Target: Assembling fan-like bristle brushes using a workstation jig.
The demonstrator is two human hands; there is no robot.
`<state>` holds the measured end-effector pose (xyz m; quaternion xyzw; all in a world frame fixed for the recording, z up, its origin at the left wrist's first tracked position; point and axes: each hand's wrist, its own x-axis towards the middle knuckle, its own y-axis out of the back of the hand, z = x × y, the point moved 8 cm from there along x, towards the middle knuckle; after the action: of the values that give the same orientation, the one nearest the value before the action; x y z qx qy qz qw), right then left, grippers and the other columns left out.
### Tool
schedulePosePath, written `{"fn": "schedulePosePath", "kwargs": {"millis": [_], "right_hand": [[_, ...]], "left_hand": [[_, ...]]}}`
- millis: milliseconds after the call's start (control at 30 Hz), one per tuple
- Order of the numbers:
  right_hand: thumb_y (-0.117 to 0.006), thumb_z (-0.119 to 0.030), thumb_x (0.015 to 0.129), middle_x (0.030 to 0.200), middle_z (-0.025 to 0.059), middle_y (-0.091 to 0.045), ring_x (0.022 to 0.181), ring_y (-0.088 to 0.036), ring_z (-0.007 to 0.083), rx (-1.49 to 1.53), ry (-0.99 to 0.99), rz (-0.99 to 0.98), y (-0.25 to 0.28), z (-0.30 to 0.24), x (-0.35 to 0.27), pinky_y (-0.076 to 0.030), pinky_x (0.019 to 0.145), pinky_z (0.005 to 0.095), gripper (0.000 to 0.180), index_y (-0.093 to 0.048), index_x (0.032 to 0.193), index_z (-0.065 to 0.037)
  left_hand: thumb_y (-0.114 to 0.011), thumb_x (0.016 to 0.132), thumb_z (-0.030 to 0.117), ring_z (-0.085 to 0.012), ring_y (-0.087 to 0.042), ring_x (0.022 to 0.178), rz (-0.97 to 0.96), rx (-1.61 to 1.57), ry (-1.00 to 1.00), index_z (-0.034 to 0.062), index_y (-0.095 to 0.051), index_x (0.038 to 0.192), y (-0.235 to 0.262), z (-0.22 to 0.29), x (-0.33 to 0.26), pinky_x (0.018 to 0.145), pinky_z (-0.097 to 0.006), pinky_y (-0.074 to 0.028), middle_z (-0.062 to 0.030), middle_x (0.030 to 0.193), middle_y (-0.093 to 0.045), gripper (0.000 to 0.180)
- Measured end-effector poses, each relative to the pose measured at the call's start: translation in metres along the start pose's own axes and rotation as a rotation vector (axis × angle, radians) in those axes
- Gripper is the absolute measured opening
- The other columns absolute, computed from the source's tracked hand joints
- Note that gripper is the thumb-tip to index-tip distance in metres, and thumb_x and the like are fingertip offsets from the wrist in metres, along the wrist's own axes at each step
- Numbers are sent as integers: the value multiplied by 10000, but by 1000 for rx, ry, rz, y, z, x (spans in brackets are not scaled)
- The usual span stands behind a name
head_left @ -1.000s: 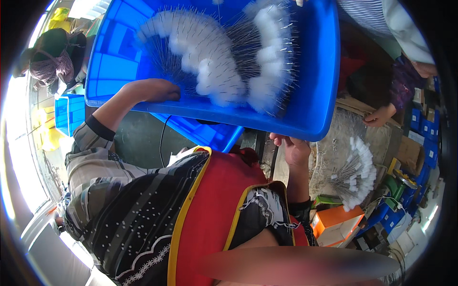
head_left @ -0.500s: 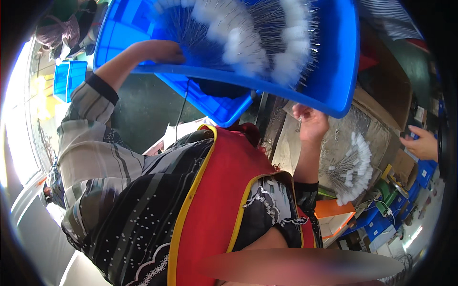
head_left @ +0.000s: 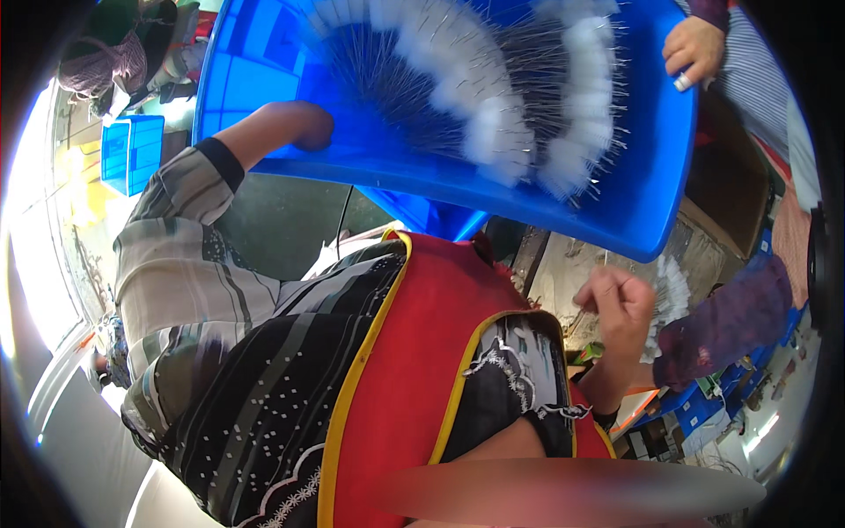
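Observation:
A big blue plastic tub (head_left: 440, 189), tilted, holds dense rows of thin wire stems with white tufted ends, like small wire brushes (head_left: 493, 123). My left hand (head_left: 308, 125) reaches over the tub's near rim at the left; its fingers are smeared and hidden inside. Below the tub's right corner, apart from the rim, my right hand (head_left: 619, 304) is raised with curled fingers. Whether something small is pinched there cannot be made out. Beyond it, a fan of similar white-tufted stems (head_left: 672, 286) lies on the worktable (head_left: 563, 264), partly covered.
A co-worker's hand (head_left: 695, 53) is at the tub's right rim, and a purple sleeve (head_left: 731, 321) reaches in from the right across the worktable. A cardboard box (head_left: 726, 189) stands at the right. Another blue tub (head_left: 431, 216) sits underneath; a small blue crate (head_left: 132, 154) stands far left.
The tub has shifted right and down in view. My right hand has come off its rim and moved lower. A co-worker's hand has appeared at the right rim, and the sleeve now crosses the table.

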<state>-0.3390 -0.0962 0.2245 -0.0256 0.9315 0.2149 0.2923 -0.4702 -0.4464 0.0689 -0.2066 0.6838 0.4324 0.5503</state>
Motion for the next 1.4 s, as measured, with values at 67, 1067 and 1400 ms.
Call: {"fn": "schedulePosePath", "kwargs": {"millis": [67,1067,1400], "right_hand": [[-509,-52,794,579,60,-553,517,-500,105,-18,285,84,-7,-46,11,-388,480,240,183,-547,635,31],[-548,-86,778,709,78,-584,694,-573,186,371,370,319,8,35,-20,-452,686,306,87,-574,740,-13],[-536,-186,777,613,90,-589,556,-554,134,766,-687,941,-94,306,-168,-442,529,255,233,-606,700,23]], "left_hand": [[-479,790,361,-339,-502,1027,-110,-78,-45,0,-596,973,-10,-5,5,859,-456,-390,-191,1087,-544,421],[-492,800,201,-183,-576,518,34,-401,-347,18,-569,863,29,3,99,479,-319,-444,-113,608,-594,207],[-542,707,98,-315,-521,902,849,318,-105,46,-583,963,143,-55,4,804,-428,-384,-172,962,-579,264]]}}
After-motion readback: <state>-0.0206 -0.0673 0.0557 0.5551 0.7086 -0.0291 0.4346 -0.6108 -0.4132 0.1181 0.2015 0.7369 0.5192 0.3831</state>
